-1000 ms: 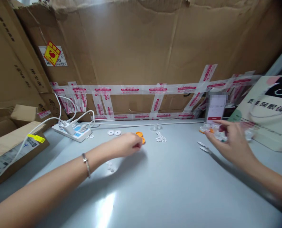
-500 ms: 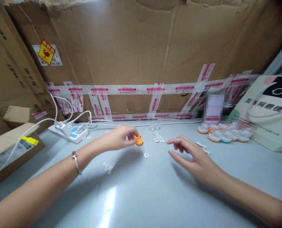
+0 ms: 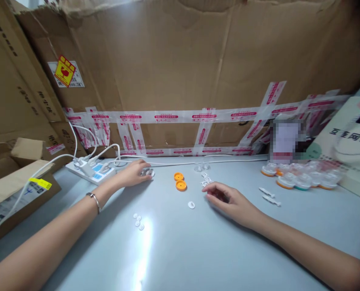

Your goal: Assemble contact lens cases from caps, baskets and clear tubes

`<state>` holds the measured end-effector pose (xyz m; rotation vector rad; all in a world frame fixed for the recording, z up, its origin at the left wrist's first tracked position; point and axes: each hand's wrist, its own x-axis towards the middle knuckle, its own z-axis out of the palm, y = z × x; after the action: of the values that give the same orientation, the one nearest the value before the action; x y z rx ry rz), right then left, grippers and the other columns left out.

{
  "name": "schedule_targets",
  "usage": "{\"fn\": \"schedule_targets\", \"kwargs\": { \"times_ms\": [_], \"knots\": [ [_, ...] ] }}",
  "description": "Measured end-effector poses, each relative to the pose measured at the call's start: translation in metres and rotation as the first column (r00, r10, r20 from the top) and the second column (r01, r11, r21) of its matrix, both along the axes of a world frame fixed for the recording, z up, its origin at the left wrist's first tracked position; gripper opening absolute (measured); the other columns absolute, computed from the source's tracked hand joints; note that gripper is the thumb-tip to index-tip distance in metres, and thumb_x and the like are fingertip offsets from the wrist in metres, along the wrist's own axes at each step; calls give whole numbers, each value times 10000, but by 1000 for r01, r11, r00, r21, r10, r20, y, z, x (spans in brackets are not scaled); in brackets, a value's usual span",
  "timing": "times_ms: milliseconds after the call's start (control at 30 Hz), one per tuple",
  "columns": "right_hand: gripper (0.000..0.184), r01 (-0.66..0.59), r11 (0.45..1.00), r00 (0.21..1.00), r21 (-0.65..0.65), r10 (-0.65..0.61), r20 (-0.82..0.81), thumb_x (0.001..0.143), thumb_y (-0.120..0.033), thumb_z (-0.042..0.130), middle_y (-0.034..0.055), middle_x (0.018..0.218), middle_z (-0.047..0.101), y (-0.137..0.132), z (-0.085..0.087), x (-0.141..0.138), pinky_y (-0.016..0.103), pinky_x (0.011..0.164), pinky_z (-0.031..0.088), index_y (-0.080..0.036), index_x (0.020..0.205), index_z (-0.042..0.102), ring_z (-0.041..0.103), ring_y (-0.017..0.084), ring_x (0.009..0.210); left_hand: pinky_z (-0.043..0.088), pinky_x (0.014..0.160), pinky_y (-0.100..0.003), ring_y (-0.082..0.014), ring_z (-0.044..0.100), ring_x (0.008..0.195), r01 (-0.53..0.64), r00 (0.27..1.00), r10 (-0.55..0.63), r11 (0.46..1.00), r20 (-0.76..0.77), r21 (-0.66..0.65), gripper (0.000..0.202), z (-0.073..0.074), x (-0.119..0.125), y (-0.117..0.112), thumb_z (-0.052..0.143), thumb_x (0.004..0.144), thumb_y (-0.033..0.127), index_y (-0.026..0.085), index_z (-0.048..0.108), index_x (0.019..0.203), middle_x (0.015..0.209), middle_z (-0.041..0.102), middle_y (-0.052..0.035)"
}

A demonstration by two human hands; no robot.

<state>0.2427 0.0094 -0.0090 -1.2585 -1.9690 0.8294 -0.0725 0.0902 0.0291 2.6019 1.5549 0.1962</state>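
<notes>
My left hand [image 3: 134,173] reaches down at the back left of the table, thumb and fingers apart around small white round pieces [image 3: 150,172]. The fingers partly cover these pieces. Across from it, my right hand [image 3: 228,199] is low over the table, its thumb and index tips close together at the edge of a cluster of small white plastic pieces [image 3: 205,182]. What lies between those tips is hidden. Two round orange caps [image 3: 181,185] sit between the hands, open side up. A white disc [image 3: 191,205] lies in front of them.
Several small white discs [image 3: 138,221] lie front left. Clear cups [image 3: 201,167] stand at the back. To the right are two white strips [image 3: 270,200] and several clear domes with coloured bases [image 3: 308,178]. A power strip [image 3: 91,171] with cables and cardboard boxes [image 3: 180,81] border the table.
My left hand has moved left from the orange caps, which now stand uncovered, to the white round pieces. My right hand has come left to the white cluster, its fingers drawing together. The view has shifted slightly.
</notes>
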Motion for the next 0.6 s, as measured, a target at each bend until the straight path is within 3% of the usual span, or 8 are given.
{"fn": "schedule_targets", "kwargs": {
  "times_ms": [133,267,333,433,600],
  "knots": [
    [219,12,1000,999,-18,-12,-31,805,-367,496,3,714,556,-2,0,2,240,565,410,-196,895,599,496,121,634,403,882,-355,-240,540,953,-7,997,3,999,80,48,260,-4,6,-1,523,779,353,146,605,913,977,568,-103],
    [219,16,1000,998,-25,-17,-54,803,-360,493,4,720,557,-2,1,0,239,571,412,-192,898,597,499,121,638,421,857,-332,-205,529,974,-2,977,-20,995,213,102,269,4,33,-26,521,799,362,175,541,991,1038,571,-69],
    [220,10,999,998,-31,-12,-58,802,-354,491,1,709,551,-4,1,-1,238,568,410,-189,901,596,494,118,627,436,823,-317,-186,551,936,114,924,-116,993,363,27,239,8,54,-44,552,793,325,198,548,995,1029,605,-42],
    [213,-5,1000,999,-28,4,-46,809,-338,482,0,710,548,-7,2,-3,239,577,409,-189,911,594,489,116,630,424,841,-322,-178,560,933,270,872,-220,961,437,-54,222,8,82,-67,592,782,298,201,571,982,1003,627,-37],
    [200,-37,999,999,-22,36,-15,814,-316,478,0,712,563,-10,3,-5,245,580,412,-193,928,588,507,122,644,433,776,-318,-185,561,871,317,881,-256,944,398,-93,237,-7,99,-76,612,781,294,175,587,984,946,631,-56]
  ]
}}
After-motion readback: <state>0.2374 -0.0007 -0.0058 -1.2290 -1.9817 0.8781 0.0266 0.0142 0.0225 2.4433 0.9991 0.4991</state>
